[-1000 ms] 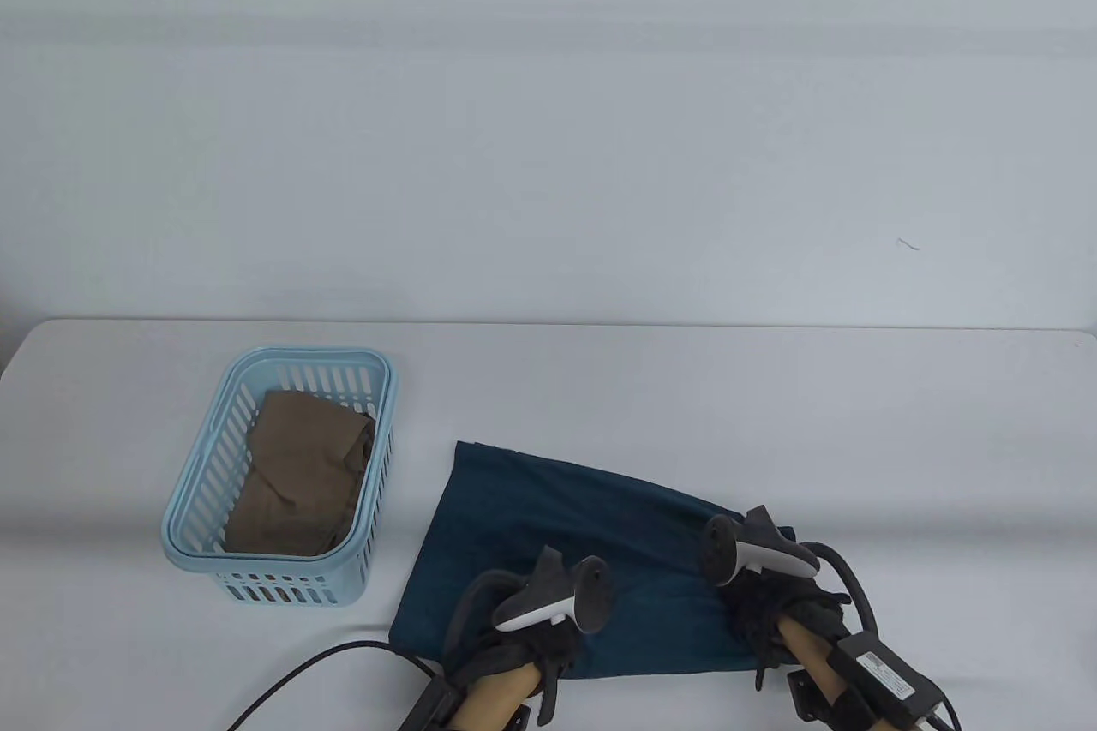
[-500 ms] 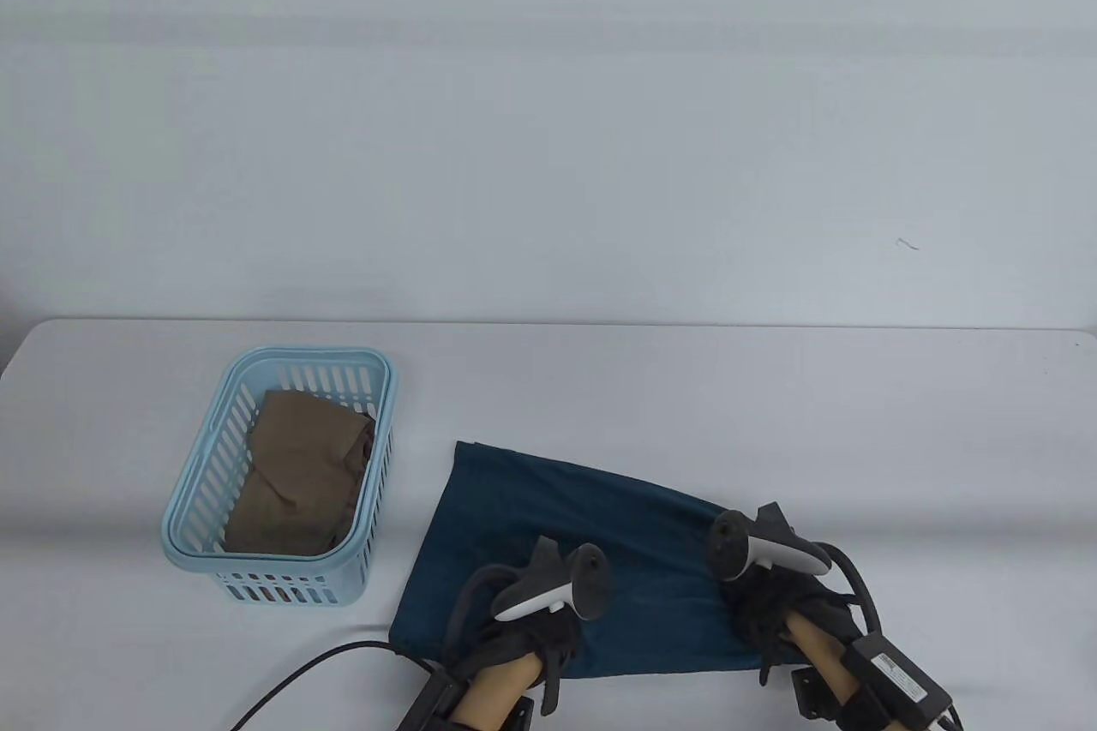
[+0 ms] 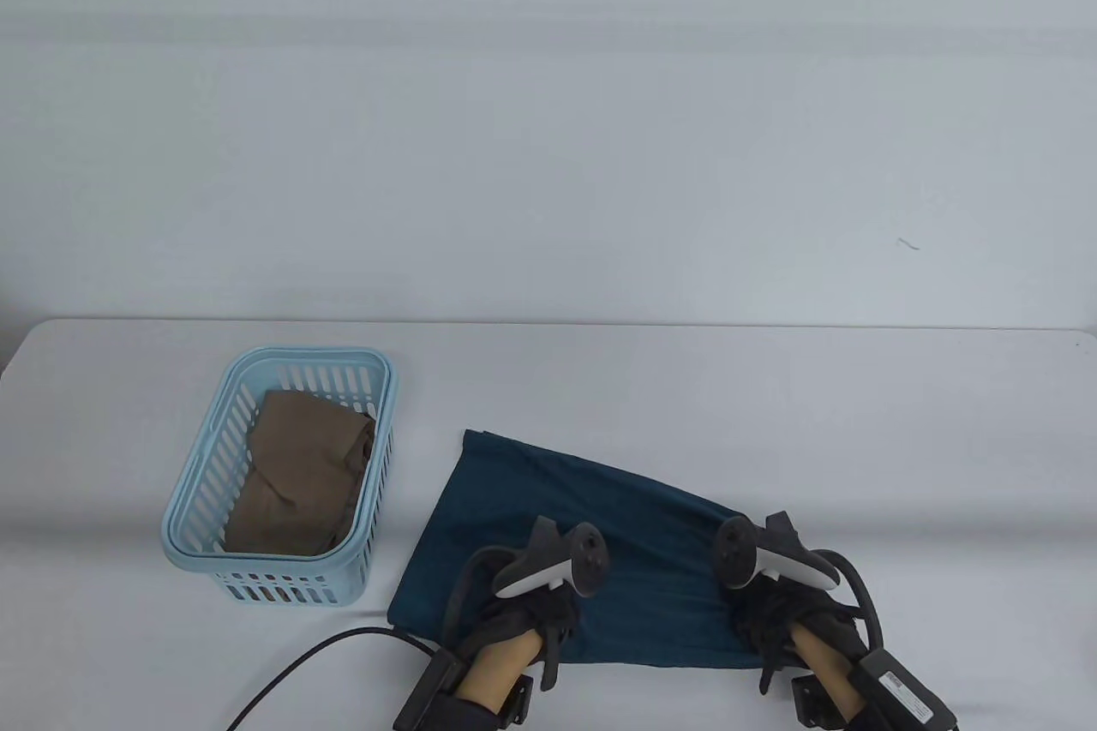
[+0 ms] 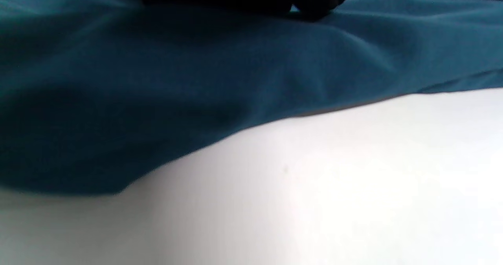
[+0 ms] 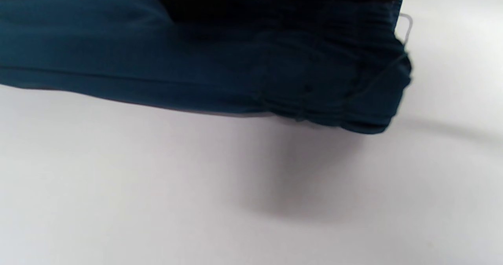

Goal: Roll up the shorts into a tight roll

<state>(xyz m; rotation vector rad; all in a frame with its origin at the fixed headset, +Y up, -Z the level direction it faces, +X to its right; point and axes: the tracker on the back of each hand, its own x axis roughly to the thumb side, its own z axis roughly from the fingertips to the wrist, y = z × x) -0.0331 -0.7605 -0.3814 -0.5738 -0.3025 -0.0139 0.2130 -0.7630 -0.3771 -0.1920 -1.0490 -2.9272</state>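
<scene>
White table, plain pale grey wall behind, soft even light

Teal shorts lie flat on the white table. The left hand and right hand rest on their near edge. A blue basket holding brown cloth stands to the left.

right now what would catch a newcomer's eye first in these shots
The dark teal shorts spread flat on the white table near its front edge stand out first, with the left hand and right hand resting on the near edge. Next comes the light blue basket to the left, holding brown cloth.
</scene>
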